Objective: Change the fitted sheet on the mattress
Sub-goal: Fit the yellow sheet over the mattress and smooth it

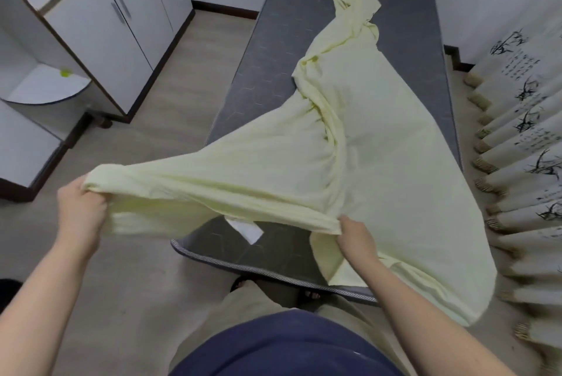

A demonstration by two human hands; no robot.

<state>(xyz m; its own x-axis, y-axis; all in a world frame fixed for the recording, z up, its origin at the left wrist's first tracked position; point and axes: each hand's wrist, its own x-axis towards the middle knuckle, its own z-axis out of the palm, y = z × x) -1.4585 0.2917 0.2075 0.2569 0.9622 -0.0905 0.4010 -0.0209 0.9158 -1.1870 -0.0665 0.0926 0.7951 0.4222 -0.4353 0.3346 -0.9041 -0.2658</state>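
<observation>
I had both hands on the pale yellow fitted sheet at the near end of the grey mattress. My left hand was out past the mattress's left edge, over the floor. Its fingers were curled tight round a bunched corner of the sheet, holding it up in the air. My right hand was above the near end of the mattress, its fingers closed on a gathered fold of the same sheet. Between the two hands the cloth hung as a loose, wrinkled band, lifted clear of the mattress's near left corner.

The rest of the sheet lay crumpled along the right half of the mattress. It was twisted into a rope-like ridge up the middle and tapered to a folded end near the far edge. Its near right part spilled over the near right corner of the mattress and hung down toward the floor. The left half of the mattress was bare, showing dark quilted fabric with striped piping along the near edge. A white label lay on the mattress close to that near edge, partly under the lifted cloth.

White cabinets with dark trim stood across the floor to the left. A pleated curtain printed with ink bamboo hung just beside the mattress's right edge.
</observation>
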